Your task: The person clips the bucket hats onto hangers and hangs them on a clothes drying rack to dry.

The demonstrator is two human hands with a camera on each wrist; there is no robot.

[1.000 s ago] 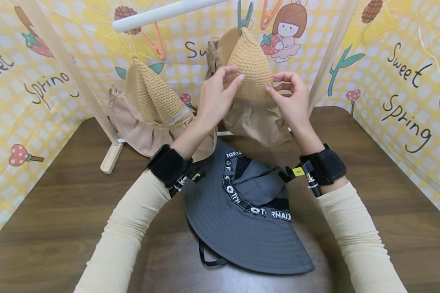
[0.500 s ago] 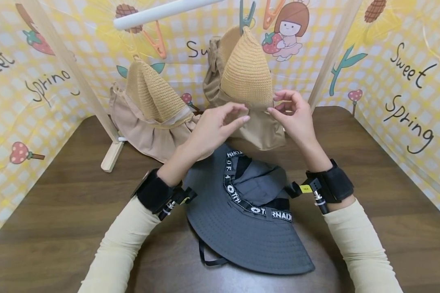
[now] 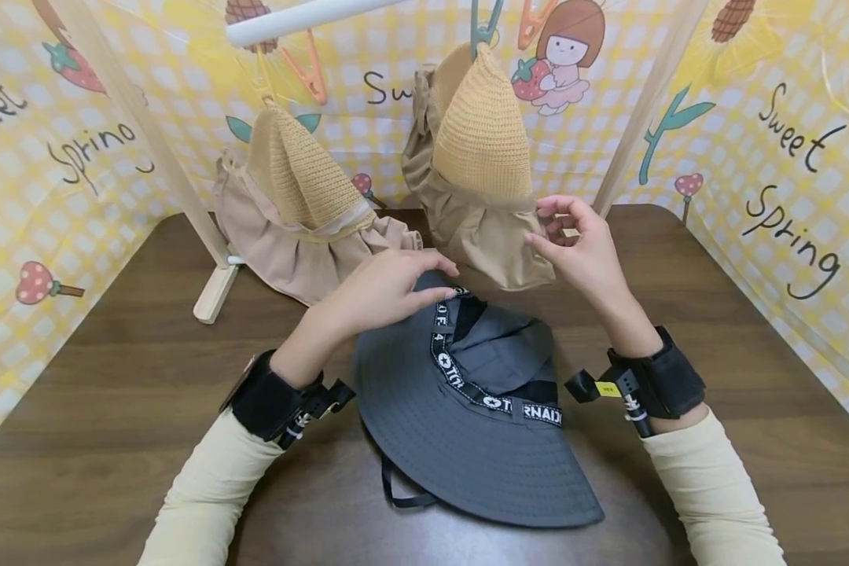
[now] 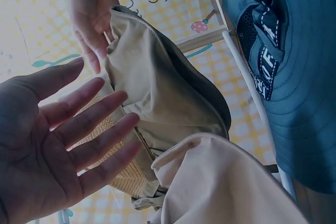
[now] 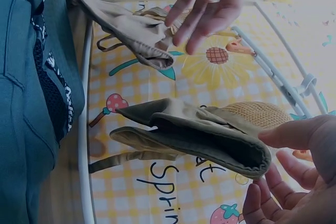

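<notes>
A straw hat with a khaki fabric brim [image 3: 484,134] hangs folded from a green clothespin [image 3: 486,27]. Beside its right edge is my right hand [image 3: 583,248], thumb and fingers apart and loosely bent; in the right wrist view the thumb tip lies at the brim's edge, perhaps touching it. My left hand [image 3: 389,291], fingers extended and holding nothing, hovers over the upper edge of a dark grey bucket hat [image 3: 467,440] lying on the table. To the left hangs another straw hat with a pinkish-beige brim [image 3: 311,181], its clip partly visible.
A wooden frame with a white bar [image 3: 311,22] stands at the back, with orange clothespins [image 3: 311,71] on it. One wooden foot [image 3: 215,295] rests on the brown table [image 3: 99,377]. A yellow checked cloth [image 3: 764,196] surrounds the table.
Both hands have come down from the straw crown of the khaki hat. My left hand has moved down and left, away from it; my right hand has slid down along its right edge.
</notes>
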